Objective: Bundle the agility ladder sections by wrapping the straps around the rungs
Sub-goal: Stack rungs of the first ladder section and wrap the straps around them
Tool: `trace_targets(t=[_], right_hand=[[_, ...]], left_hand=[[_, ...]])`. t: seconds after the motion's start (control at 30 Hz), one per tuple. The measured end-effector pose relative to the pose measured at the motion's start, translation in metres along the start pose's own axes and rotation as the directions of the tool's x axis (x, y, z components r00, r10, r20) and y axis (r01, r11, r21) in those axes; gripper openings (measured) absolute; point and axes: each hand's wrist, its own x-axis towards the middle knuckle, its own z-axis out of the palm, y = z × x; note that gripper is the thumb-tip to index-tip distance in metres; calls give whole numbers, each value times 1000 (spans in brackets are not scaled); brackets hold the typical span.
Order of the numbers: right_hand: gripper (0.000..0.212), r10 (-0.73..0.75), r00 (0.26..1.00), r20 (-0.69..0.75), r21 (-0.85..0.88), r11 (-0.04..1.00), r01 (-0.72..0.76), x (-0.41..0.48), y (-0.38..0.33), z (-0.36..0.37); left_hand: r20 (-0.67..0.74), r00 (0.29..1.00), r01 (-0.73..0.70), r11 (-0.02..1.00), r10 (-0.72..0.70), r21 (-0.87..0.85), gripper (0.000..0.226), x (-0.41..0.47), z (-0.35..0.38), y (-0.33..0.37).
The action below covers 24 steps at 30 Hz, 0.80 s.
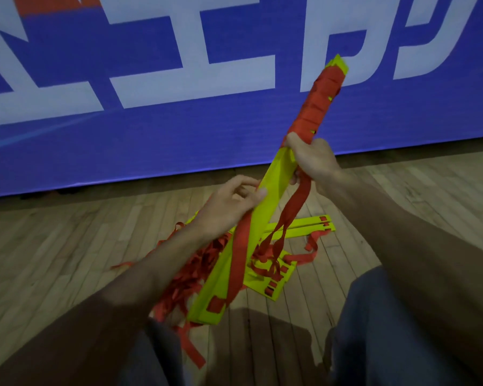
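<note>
Wrapping half done: right grip [310,160] clenches the tilted stack of flat yellow plastic rungs [275,174] over the wooden floor [67,246], left grip [232,199] pinches it nearer. Keep the loose red fabric strap [297,201] taut, probably.

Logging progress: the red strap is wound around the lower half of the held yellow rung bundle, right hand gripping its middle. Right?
No: the head view shows the red strap wound around the upper half of the rung bundle, above the right hand gripping its middle.
</note>
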Motion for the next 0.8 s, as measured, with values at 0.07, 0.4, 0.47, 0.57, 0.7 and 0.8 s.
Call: trace_targets(t=[0.07,0.4,0.47,0.57,0.7,0.8], right_hand=[[30,-18,999,43,66,998,16,0,-4,-2],[31,-135,957,257,222,972,78,-8,-17,3],[30,-165,941,295,146,981,126,-10,-16,3],[32,-185,911,369,27,982,188,-12,-14,-1],[35,-181,907,380,-159,953,257,-11,-11,-4],[37,-127,941,312,-240,948,208,-9,-7,-1]], left_hand=[[148,983,146,943,-105,-298,23,-1,-7,-3],[447,890,337,786,-87,-519,39,-2,-30,-6],[438,891,342,809,-117,-478,39,-2,-31,-11],[352,921,307,870,-169,-386,41,-2,-33,-15],[186,942,325,899,-280,-292,61,4,-32,-27],[13,947,317,926,-321,-207,66,8,-26,-28]])
